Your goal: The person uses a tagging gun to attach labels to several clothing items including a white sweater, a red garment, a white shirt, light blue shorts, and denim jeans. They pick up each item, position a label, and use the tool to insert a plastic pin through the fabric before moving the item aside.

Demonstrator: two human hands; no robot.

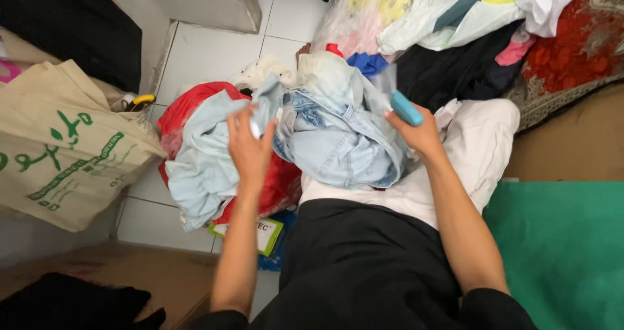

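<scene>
Head camera, looking down at a seated person's lap and two bare forearms.

At the centre lies a pale blue denim garment [338, 135], crumpled in a soft heap across the lap, over white cloth [478, 148] and a black garment [364, 265]. The left hand [250, 145] is raised over the denim's 9 o'clock edge, fingers curled closed around a small pale scrap, possibly a tag; what it is cannot be made out. The right hand [419, 135], at the heap's 3 o'clock, is closed on a small teal tool [407, 107] with a clear blurred part above it.

The denim looks limp but thick, fairly weighty for cloth, not slippery and not fragile. It would likely sag from any one point, so a seam, hem or waistband seems the surest place to grip.

At 9 o'clock from the denim sit a red bag [188, 105] and a light blue cloth [201, 167] on white floor tiles [208, 57]. Further left stands a beige tote bag [62, 148]. At 12 to 2 o'clock is a pile of mixed clothes [455, 18]. At 4 o'clock lies a green mat [565, 245].
</scene>
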